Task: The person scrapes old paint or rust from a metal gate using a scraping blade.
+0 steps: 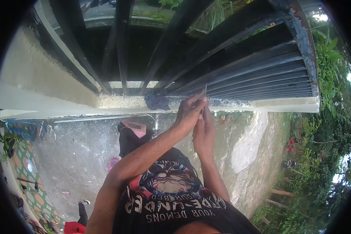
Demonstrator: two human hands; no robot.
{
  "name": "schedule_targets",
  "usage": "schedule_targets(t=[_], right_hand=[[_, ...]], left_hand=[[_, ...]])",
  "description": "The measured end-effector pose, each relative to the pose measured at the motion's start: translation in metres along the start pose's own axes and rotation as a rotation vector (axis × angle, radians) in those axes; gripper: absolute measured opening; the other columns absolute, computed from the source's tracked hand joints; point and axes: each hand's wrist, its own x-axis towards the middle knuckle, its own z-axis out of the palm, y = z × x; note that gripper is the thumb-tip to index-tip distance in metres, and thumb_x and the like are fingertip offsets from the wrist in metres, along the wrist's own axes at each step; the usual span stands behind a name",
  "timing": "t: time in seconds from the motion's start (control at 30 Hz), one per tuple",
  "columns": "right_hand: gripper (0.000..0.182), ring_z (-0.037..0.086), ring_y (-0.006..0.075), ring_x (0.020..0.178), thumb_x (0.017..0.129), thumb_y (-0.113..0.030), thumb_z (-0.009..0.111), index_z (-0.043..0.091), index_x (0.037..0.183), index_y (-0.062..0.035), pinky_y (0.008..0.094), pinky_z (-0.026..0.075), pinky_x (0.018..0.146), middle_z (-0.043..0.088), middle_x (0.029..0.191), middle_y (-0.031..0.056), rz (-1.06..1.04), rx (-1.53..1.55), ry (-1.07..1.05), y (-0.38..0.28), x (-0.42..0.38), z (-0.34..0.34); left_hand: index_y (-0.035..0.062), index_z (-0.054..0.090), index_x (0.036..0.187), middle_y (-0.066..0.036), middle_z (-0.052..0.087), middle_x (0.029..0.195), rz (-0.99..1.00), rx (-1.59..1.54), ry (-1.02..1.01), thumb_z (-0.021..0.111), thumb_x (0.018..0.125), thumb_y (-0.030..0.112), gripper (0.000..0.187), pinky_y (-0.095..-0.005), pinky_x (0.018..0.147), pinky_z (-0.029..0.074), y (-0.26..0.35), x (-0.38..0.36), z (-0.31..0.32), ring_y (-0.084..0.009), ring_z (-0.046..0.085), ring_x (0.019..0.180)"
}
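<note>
**Operator:** Where the fingertips (202, 100) meet, I see my left hand (189, 113) pinched shut on something thin and pale, a blade (205, 89) perhaps, that sticks up from the fingers against the grille (257, 70). It is too slim for me to name for sure.

**Observer:** And the right?

**Operator:** My right hand (204, 132) sits just below and beside the left, touching it, fingers curled up toward the same spot. Whether it grips anything I cannot tell; the left hand covers its tips.

**Observer:** What is under them?

**Operator:** Both hands are at the foot of the black bars, right where they meet the ledge (117, 102), a pale concrete sill with chipped paint. A dark rag (157, 102) lies bunched on that ledge, just left of my left hand, near but not touching.

**Observer:** Further out?

**Operator:** Along the underside of the ledge runs a thin pipe (105, 117). Below is a grey yard (78, 156), with a pink slipper (113, 162) on it and patterned tiles (27, 171) at the left edge. On the right, a green slope (323, 156) with plants. My black printed shirt (171, 195) fills the bottom of the view.
</note>
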Motion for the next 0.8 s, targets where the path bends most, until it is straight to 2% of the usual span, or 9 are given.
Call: schedule_targets(t=[0.1,0.27,0.4,0.43,0.47,0.53,0.63,0.77,0.8], right_hand=[[0.051,0.056,0.0081,0.074,0.106,-0.017,0.039,0.033,0.154,-0.0035,0.0258,0.049,0.07,0.049,0.148,0.0186,0.119,0.075,-0.01,-0.031,0.003,-0.014],[0.049,0.065,0.0157,0.087,0.104,-0.01,0.039,0.035,0.153,-0.0021,0.0278,0.051,0.072,0.06,0.135,0.0194,-0.362,-0.408,0.107,0.02,0.01,-0.007],[0.049,0.069,0.0261,0.095,0.104,-0.011,0.041,0.036,0.152,-0.0033,0.0357,0.051,0.079,0.066,0.121,0.0256,0.111,-0.021,0.054,-0.021,0.003,-0.008],[0.049,0.069,0.0261,0.095,0.104,-0.011,0.041,0.036,0.152,-0.0033,0.0357,0.051,0.079,0.066,0.121,0.0256,0.12,-0.007,0.073,-0.015,0.0,-0.006],[0.05,0.07,0.0265,0.09,0.103,-0.012,0.041,0.036,0.152,-0.0039,0.0362,0.052,0.076,0.068,0.115,0.0258,0.002,-0.106,0.082,-0.002,-0.002,-0.002],[0.052,0.072,0.0347,0.078,0.102,-0.013,0.044,0.037,0.152,-0.006,0.0411,0.052,0.067,0.069,0.098,0.0279,-0.187,-0.219,0.161,0.007,0.001,0.003],[0.053,0.069,0.0439,0.075,0.1,-0.013,0.045,0.037,0.152,-0.0083,0.0462,0.052,0.067,0.068,0.091,0.029,0.111,-0.018,0.092,-0.01,0.001,-0.004],[0.054,0.068,0.0454,0.072,0.098,-0.013,0.046,0.038,0.151,-0.0087,0.0471,0.051,0.065,0.065,0.077,0.03,0.134,-0.124,0.074,0.007,0.0,0.007],[0.054,0.068,0.0448,0.07,0.098,-0.014,0.046,0.038,0.152,-0.0067,0.0459,0.051,0.064,0.063,0.071,0.0294,-0.055,-0.178,0.16,0.008,0.001,0.007]], left_hand=[[0.0058,0.049,0.146,-0.009,0.07,0.106,0.035,-0.001,-0.067,0.061,0.099,0.036,0.056,-0.0221,0.068,0.05,0.014,-0.005,0.011,-0.0097,0.06,0.089],[0.007,0.05,0.145,-0.009,0.072,0.105,0.049,-0.03,-0.007,0.061,0.099,0.037,0.056,-0.0247,0.067,0.05,0.01,0.001,0.013,-0.0097,0.061,0.091],[0.0082,0.05,0.145,-0.011,0.071,0.109,0.03,0.012,-0.026,0.06,0.1,0.036,0.054,-0.0276,0.067,0.052,0.017,-0.002,0.016,-0.0092,0.061,0.09],[0.0084,0.05,0.145,-0.01,0.071,0.108,0.03,0.036,0.005,0.06,0.1,0.035,0.053,-0.0273,0.066,0.052,0.016,-0.002,0.013,-0.009,0.061,0.089],[0.0053,0.049,0.145,-0.01,0.069,0.11,-0.077,-0.002,0.01,0.06,0.102,0.031,0.051,-0.025,0.088,0.047,0.016,-0.004,0.008,-0.0101,0.059,0.104],[0.0054,0.049,0.145,-0.009,0.069,0.109,-0.037,0.022,-0.028,0.059,0.102,0.03,0.051,-0.0243,0.086,0.047,0.029,-0.004,0.015,-0.0089,0.059,0.102],[0.0065,0.05,0.145,-0.005,0.068,0.104,0.004,0.026,-0.028,0.058,0.102,0.029,0.049,-0.022,0.08,0.047,0.03,-0.006,0.02,-0.005,0.055,0.09],[0.0075,0.051,0.145,-0.006,0.068,0.108,-0.078,0.043,-0.008,0.057,0.103,0.029,0.048,-0.0223,0.083,0.046,0.025,-0.002,0.01,-0.0062,0.056,0.095],[0.0076,0.051,0.145,-0.007,0.068,0.109,-0.059,0.059,-0.012,0.057,0.103,0.03,0.048,-0.023,0.086,0.046,0.025,-0.005,0.011,-0.007,0.057,0.097]])
